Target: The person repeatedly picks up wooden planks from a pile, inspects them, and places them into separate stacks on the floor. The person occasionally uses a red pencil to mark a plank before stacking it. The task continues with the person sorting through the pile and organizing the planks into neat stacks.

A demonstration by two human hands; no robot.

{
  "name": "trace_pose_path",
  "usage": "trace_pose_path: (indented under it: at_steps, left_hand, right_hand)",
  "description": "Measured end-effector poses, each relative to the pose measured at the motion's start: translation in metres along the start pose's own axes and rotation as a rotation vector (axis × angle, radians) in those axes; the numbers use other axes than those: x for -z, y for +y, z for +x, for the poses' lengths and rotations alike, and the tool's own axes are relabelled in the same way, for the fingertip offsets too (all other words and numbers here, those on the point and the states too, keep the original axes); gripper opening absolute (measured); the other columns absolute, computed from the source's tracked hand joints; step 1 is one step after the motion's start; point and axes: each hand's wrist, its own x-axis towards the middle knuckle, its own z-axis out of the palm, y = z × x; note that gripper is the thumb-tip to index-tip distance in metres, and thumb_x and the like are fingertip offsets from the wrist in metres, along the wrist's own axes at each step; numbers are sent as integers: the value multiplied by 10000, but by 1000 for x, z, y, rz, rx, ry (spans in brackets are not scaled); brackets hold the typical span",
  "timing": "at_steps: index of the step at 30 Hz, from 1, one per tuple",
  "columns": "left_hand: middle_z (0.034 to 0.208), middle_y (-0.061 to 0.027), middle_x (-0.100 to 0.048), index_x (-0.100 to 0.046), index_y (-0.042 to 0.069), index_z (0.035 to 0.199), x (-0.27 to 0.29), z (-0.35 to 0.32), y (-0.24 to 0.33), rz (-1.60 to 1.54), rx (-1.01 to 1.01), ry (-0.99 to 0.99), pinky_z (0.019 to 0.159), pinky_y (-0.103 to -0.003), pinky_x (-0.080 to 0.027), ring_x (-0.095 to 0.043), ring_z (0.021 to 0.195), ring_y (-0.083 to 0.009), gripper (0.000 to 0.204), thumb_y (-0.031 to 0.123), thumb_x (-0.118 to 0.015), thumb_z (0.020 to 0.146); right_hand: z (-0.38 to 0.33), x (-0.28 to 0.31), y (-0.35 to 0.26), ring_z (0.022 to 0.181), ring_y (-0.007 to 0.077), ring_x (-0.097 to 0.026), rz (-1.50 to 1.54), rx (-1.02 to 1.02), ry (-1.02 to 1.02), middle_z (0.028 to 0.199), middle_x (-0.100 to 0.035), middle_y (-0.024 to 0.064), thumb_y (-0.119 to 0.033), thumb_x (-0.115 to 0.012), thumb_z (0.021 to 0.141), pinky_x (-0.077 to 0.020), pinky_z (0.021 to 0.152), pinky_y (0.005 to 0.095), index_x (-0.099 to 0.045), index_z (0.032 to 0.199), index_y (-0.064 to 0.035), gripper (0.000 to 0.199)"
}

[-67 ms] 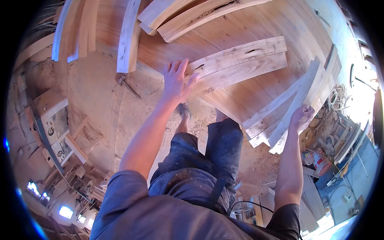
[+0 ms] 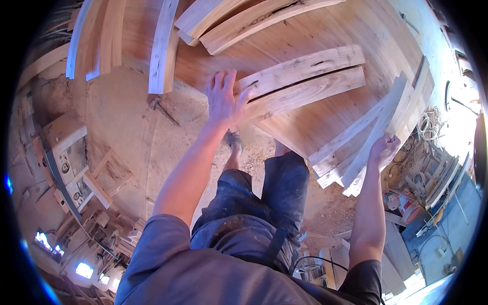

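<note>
From the head view, my left grip (image 2: 223, 101) lies spread flat, fingers fanned wide, palm down on the near end of a pair of curved planks (image 2: 305, 81) that lie side by side on the broad wooden surface (image 2: 325, 122). It closes on nothing; it only presses on the end of the wood, right where the surface's edge falls away to the sawdust floor (image 2: 127, 127) below and to the left of it. Beyond its fingertips lie two more curved planks (image 2: 244, 20), and to its left a single curved plank (image 2: 161, 48) overhangs the edge.

My right grip (image 2: 384, 147) is curled shut around the near end of a long straight board (image 2: 386, 122), which runs up and away from it across the surface. Just left of this grip, more boards (image 2: 340, 147) fan out in a loose stack, their ends jutting past the edge. To its right stands cluttered shelving (image 2: 432, 173) with a coil of cord, close by.

Between my two grips the surface shows bare wood, and under them my legs stand on the sawdust. Far left of my left grip sits a machine (image 2: 66, 162).
</note>
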Motion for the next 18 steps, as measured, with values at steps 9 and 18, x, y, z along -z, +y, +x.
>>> trace_pose_path:
  at_steps: [9, 18]
  left_hand:
    - [1389, -241, -598, -518, 0, 1492, 20, 42, -16, -97, 53, -299, 1111, -455, -451, -562, 1288, -389, 962, 466, -898, 741]
    - [1156, -110, -738, -580, -79, 1417, 46, 72, -44, -759, 530, -702, 908, -334, -530, -688, 1008, -171, 708, 296, -811, 862]
  right_hand:
    - [6, -5, 11, 1107, 420, -643, -20, 23, 26, 1172, -684, 237, -334, -484, 988, -484, 971, 513, -631, 1221, -10, 425]
    - [1, -3, 9, 1136, 447, -616, 5, 70, 43, 1200, -655, 258, -292, -483, 985, -467, 987, 531, -604, 1211, 2, 390]
